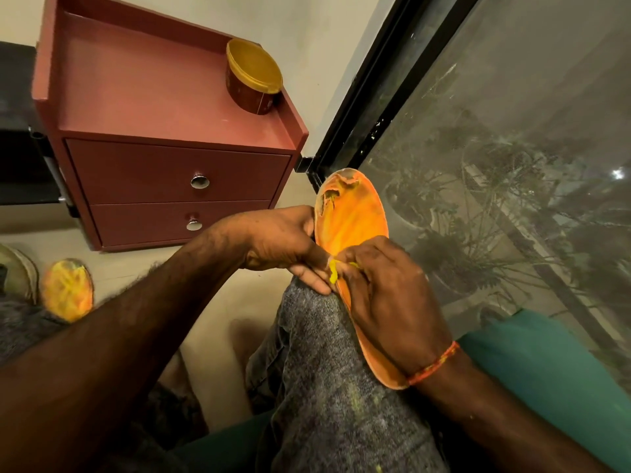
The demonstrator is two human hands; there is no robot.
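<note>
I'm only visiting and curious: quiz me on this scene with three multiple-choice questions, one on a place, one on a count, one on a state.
1. Where is the tin? A floor; B top of the cabinet; C windowsill.
2. How many drawers has the cabinet? A one; B two; C four.
3. The orange insole is: A lying untouched; B held by left hand and right hand on the knee; C folded in half.
Answers: B, it stands on the cabinet's top; B, two fronts, one knob each; B, both hands' fingers are on it.
</note>
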